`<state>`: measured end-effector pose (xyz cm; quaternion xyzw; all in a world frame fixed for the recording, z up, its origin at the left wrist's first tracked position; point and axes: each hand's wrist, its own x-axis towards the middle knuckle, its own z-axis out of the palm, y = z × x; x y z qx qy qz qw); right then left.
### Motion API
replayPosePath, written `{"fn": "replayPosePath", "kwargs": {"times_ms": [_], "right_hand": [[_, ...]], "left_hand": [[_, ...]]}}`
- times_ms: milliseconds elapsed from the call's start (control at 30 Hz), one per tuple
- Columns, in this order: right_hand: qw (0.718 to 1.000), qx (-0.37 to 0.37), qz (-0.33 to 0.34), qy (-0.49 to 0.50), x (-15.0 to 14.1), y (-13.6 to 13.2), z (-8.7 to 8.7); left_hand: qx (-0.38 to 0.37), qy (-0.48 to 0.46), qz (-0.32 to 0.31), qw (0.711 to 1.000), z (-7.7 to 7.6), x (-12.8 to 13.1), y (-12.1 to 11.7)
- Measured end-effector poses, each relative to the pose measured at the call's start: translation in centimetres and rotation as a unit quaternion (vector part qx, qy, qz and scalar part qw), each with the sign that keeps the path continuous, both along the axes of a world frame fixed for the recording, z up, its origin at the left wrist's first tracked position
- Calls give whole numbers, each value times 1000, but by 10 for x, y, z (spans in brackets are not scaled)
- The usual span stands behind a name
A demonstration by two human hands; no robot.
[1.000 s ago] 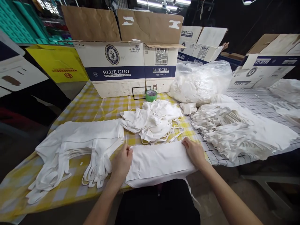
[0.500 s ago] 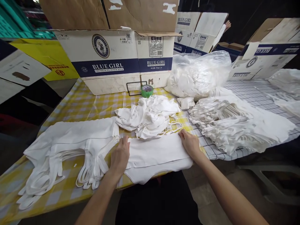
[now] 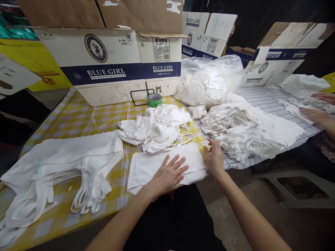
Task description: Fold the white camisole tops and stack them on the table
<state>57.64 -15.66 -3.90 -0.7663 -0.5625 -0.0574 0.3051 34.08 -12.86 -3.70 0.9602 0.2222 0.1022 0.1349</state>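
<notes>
A white cloth garment (image 3: 146, 164) lies folded at the table's front edge. My left hand (image 3: 169, 174) rests flat on it with the fingers spread. Just off the garment's right end is my right hand (image 3: 215, 158), fingers apart and curved, holding nothing. Behind the garment sits a crumpled heap of white garments (image 3: 159, 127) with thin straps. To the left, a neat stack of white strapped garments (image 3: 68, 153) lies with its straps toward the front. A thick pile of white garments (image 3: 235, 129) lies to the right of my right hand.
A large Blue Girl carton (image 3: 110, 66) stands at the back, with a roll of green tape (image 3: 154, 100) and a black wire frame before it. A clear plastic bag (image 3: 209, 80) of white items is beside it. At far right, another person's hands (image 3: 314, 113) touch white cloth.
My left hand has moved from the garment's left corner onto its middle and opened flat. My right hand has let go of the right corner. Another person's hands now appear at right.
</notes>
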Motion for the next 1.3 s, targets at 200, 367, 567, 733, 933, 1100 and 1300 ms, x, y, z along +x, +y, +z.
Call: {"fn": "replayPosePath", "kwargs": {"times_ms": [200,367,567,733,933,1100,1300], "right_hand": [[980,-59,161,-97,5,-55,-7],[939,-157,251,-178,17,-63,-15],[968,-133,150,-151,9,-62,-12],[957,-142,192,-167,-7,-56,-12],[969,-133,135,-158,-2,-63,-16],[965,-131,192,-122,-41,-51,-4],[962,-169,191,-98,-33,-50,-7]], "left_hand": [[-51,-1,-30,998,6,-3,-1],[-174,-32,-98,979,16,-9,-2],[-271,-40,-93,957,21,-12,0],[-281,-53,-89,954,23,-12,0],[-242,-104,-7,965,11,-16,-1],[-143,-109,9,984,-7,-17,-1],[-155,-89,10,984,-7,-21,1]]}}
